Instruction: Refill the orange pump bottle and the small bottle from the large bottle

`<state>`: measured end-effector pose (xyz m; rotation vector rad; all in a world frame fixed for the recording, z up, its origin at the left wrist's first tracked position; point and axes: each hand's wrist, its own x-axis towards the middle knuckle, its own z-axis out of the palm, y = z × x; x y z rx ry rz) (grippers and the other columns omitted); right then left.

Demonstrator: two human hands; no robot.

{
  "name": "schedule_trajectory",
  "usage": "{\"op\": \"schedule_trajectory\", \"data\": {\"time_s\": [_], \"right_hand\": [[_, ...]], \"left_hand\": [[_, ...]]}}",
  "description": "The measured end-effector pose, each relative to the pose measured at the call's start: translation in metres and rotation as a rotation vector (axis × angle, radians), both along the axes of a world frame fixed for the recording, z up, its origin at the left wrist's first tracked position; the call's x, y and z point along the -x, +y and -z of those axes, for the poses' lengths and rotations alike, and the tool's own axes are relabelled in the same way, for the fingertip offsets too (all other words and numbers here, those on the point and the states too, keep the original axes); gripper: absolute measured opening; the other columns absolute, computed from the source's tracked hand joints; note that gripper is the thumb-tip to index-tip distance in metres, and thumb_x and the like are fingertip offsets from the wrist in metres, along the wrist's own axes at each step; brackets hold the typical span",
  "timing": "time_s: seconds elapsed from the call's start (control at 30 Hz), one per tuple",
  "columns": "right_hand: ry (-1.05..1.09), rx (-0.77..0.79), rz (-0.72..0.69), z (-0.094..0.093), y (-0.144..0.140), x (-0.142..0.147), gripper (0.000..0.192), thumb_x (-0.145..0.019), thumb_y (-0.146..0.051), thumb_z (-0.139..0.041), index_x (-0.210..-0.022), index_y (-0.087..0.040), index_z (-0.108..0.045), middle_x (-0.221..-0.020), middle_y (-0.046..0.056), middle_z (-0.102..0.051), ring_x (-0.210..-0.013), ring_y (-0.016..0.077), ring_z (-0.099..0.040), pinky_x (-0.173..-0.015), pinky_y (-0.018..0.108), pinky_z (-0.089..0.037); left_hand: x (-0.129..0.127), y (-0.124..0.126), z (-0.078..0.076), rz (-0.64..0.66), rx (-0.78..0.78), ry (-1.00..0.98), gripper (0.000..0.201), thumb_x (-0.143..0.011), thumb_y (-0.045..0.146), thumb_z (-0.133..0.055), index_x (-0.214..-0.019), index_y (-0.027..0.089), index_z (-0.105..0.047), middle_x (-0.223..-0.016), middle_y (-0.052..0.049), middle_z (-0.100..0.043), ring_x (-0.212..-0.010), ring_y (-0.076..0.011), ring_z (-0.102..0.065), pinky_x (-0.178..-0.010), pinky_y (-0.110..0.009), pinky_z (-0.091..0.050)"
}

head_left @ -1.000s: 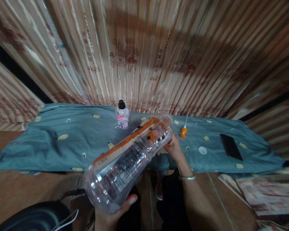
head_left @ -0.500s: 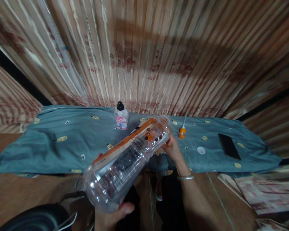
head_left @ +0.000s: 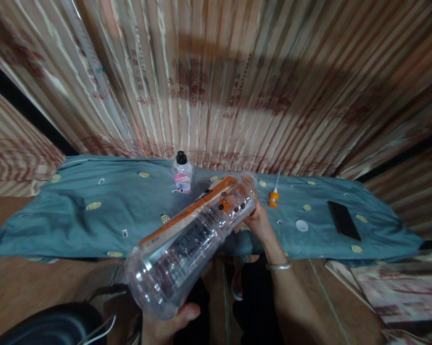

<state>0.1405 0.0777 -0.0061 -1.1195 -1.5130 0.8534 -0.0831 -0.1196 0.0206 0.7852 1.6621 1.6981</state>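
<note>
**Big clear bottle, held at both ends**

Head view:
- Bottle [head_left: 192, 239] lies slanted across the middle, base toward the camera, neck pointing away toward the desk [head_left: 75, 215]. Held in the air, clear of the blue cloth
- Left hand [head_left: 169, 326] cups the base from below, thumb on the lower rim; fingers wrapped on the base
- Right hand [head_left: 259, 223] grips the neck end from beneath, fingers closed round it; mouth looks uncapped, hard to be sure
- Looks empty: see-through wall, no liquid line. Judged light, thin plastic, likely to dent if squeezed mid-body. Smooth wall and orange label look slippery; the ribbed waist and the neck seem the safest holds, base for support
- On the cloth: small bottle [head_left: 183, 173] with black cap upright behind; orange nozzle [head_left: 273, 197] just right of the neck; white cap [head_left: 301, 225] near it; phone [head_left: 343, 220] well apart to the right
- Striped curtain behind; dark round thing at bottom left, unclear
</note>
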Motion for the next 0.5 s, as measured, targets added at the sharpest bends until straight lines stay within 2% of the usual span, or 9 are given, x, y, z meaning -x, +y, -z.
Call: {"op": "schedule_trajectory", "data": {"time_s": [0.1,0.17,0.3,0.4,0.5], "right_hand": [[0.006,-0.007,-0.008,0.0,0.0,0.0,0.059,-0.069,-0.049,-0.087,-0.117,-0.021,-0.067,-0.108,0.009,-0.077,-0.106,0.0308,-0.074,-0.097,0.047,-0.061],[-0.004,-0.006,0.001,0.0,0.001,-0.001,0.059,-0.068,-0.05,-0.087,-0.116,-0.022,-0.068,-0.105,0.009,-0.078,-0.105,0.0312,-0.073,-0.098,0.048,-0.06],[-0.029,-0.006,0.004,0.0,0.002,-0.002,0.062,-0.067,-0.051,-0.087,-0.118,-0.021,-0.067,-0.11,0.011,-0.077,-0.108,0.0324,-0.073,-0.099,0.049,-0.059],[-0.036,-0.004,-0.014,-0.001,0.002,-0.003,0.065,-0.067,-0.052,-0.087,-0.118,-0.018,-0.068,-0.113,0.014,-0.077,-0.112,0.0342,-0.071,-0.103,0.05,-0.056],[-0.027,0.025,-0.03,-0.001,0.002,-0.004,0.07,-0.066,-0.052,-0.088,-0.123,-0.018,-0.067,-0.116,0.014,-0.076,-0.114,0.0346,-0.071,-0.104,0.051,-0.056]], "left_hand": [[-0.001,-0.004,0.005,0.001,0.049,-0.125,0.064,-0.041,0.076,-0.086,-0.086,0.031,-0.077,-0.074,-0.002,-0.07,-0.081,-0.0344,-0.071,-0.09,-0.056,-0.058],[-0.001,-0.006,0.008,0.018,0.059,-0.157,0.065,-0.043,0.075,-0.086,-0.088,0.031,-0.077,-0.081,-0.003,-0.074,-0.094,-0.0393,-0.073,-0.101,-0.06,-0.054],[-0.001,-0.008,0.012,0.028,0.027,-0.113,0.069,-0.047,0.075,-0.086,-0.097,0.029,-0.077,-0.094,-0.006,-0.079,-0.106,-0.0419,-0.073,-0.106,-0.062,-0.051],[-0.002,-0.009,0.013,0.019,0.007,-0.071,0.067,-0.05,0.076,-0.085,-0.094,0.027,-0.077,-0.099,-0.008,-0.08,-0.111,-0.0428,-0.072,-0.111,-0.065,-0.046],[-0.003,-0.012,0.015,0.0,-0.01,-0.103,0.064,-0.051,0.073,-0.087,-0.094,0.027,-0.076,-0.102,-0.007,-0.08,-0.112,-0.0421,-0.072,-0.11,-0.065,-0.048]]}}
